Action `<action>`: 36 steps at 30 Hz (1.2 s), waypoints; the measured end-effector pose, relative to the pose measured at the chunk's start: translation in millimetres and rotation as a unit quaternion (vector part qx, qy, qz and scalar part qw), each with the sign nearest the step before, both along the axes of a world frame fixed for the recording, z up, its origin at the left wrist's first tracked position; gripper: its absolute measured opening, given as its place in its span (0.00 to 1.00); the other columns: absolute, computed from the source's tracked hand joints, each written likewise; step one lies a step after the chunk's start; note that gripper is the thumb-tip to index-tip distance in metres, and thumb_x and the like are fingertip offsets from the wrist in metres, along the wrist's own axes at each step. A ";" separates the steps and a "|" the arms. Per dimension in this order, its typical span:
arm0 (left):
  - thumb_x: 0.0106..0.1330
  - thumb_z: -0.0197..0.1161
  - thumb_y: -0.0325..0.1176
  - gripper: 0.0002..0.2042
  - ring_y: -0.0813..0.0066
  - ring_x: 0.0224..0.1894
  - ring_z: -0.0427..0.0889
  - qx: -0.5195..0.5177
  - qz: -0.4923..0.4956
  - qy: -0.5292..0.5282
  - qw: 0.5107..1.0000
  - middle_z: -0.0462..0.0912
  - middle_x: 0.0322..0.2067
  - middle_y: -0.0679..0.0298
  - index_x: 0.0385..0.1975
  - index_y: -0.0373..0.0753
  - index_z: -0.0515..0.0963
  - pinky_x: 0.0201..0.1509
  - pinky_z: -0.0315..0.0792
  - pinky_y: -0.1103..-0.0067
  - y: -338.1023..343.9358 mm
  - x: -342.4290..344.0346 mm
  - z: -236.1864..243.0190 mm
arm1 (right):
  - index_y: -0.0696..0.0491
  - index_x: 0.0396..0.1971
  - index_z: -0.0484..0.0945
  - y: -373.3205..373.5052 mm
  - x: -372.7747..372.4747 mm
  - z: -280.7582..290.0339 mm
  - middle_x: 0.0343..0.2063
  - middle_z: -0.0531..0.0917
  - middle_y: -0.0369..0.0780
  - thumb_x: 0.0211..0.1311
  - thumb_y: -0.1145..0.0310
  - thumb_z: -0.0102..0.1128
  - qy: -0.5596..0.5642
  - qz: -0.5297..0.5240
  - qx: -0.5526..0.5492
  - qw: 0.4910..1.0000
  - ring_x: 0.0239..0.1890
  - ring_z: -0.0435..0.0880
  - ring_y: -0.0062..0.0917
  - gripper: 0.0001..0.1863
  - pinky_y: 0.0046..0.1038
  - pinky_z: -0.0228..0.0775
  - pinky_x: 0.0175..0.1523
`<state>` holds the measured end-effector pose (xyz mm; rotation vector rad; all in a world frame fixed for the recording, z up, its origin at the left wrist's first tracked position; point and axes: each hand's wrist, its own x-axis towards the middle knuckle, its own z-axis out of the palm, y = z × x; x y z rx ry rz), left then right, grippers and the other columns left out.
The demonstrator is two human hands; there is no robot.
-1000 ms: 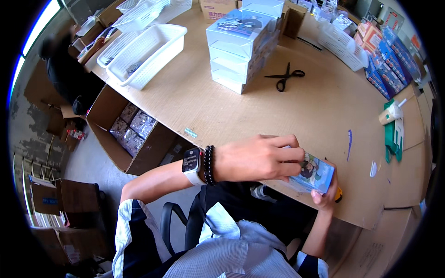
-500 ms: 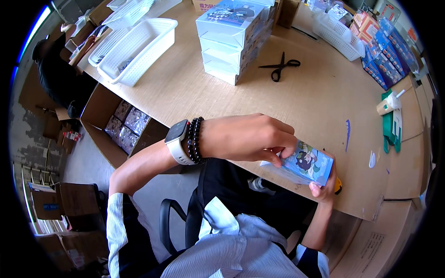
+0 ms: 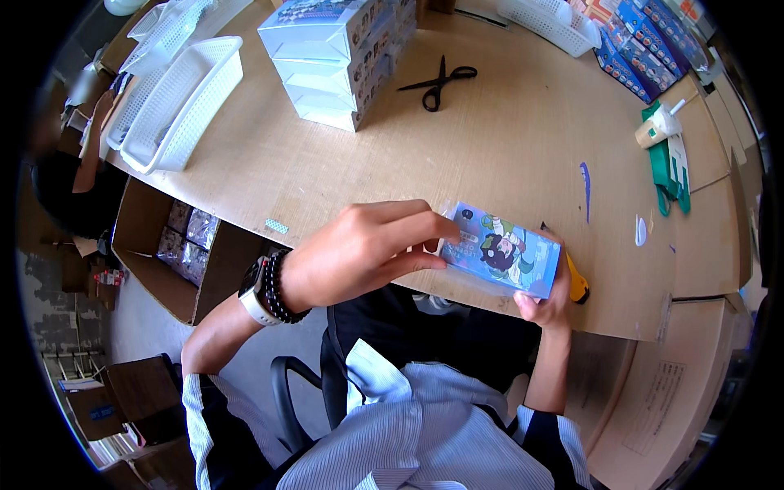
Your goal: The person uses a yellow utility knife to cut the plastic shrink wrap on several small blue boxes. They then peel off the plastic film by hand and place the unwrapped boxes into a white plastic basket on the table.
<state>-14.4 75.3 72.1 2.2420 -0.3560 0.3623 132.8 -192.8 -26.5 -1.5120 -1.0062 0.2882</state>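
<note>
A blue illustrated box (image 3: 510,253) with clear plastic at its left end lies tilted at the table's front edge. My right hand (image 3: 547,302) grips its right end, thumb at the lower corner. My left hand (image 3: 380,249), wearing a watch and beaded bracelets, curls its fingers onto the box's left end; the fingertips are partly hidden. Just right of the box is a yellow-and-black cutter (image 3: 577,282). Farther back on the table (image 3: 474,155) lie black scissors (image 3: 437,84).
Stacked clear-lidded boxes (image 3: 318,73) and white baskets (image 3: 180,106) stand at the back; blue boxes (image 3: 633,53) and a drink cup (image 3: 657,131) on green cloth are at right. An open carton (image 3: 143,237) is below the left edge. A co-worker (image 3: 65,188) is at far left.
My left hand has shifted left along the box to its end, uncovering more of the printed face. The box is turned more face up. The view has shifted, and the co-worker has moved.
</note>
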 end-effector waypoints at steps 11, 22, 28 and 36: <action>0.60 0.70 0.27 0.09 0.64 0.34 0.85 0.046 -0.055 0.035 0.997 0.84 0.33 0.61 0.38 0.38 0.80 0.36 0.77 0.71 6.0 12.2 17.9 | 0.57 0.58 0.68 -2.3 -0.9 4.8 0.50 0.76 0.43 0.43 0.61 0.69 0.000 -0.002 -0.020 1.000 0.53 0.76 0.29 0.39 0.33 0.69 0.58; 0.57 0.73 0.30 0.10 0.68 0.26 0.80 0.110 -0.017 0.072 0.991 0.78 0.26 0.63 0.31 0.37 0.76 0.29 0.73 0.72 -13.2 20.7 34.7 | 0.52 0.62 0.65 -2.0 -1.4 8.2 0.57 0.74 0.44 0.43 0.58 0.75 0.066 0.055 -0.013 0.996 0.61 0.75 0.34 0.44 0.38 0.70 0.64; 0.54 0.73 0.32 0.15 0.68 0.28 0.80 0.305 0.004 -0.086 0.948 0.75 0.27 0.63 0.32 0.36 0.73 0.27 0.74 0.72 -21.3 14.0 19.6 | 0.50 0.62 0.66 9.2 -8.7 5.0 0.57 0.77 0.41 0.45 0.46 0.81 0.023 0.005 0.006 1.000 0.60 0.78 0.34 0.47 0.36 0.71 0.64; 0.62 0.70 0.39 0.15 0.73 0.33 0.84 0.410 0.109 -0.226 0.877 0.76 0.30 0.63 0.35 0.37 0.72 0.19 0.76 0.83 -20.7 -4.9 -35.5 | 0.52 0.58 0.69 18.5 -13.2 4.2 0.48 0.83 0.42 0.45 0.50 0.82 0.012 -0.041 0.012 0.999 0.53 0.83 0.34 0.43 0.34 0.74 0.61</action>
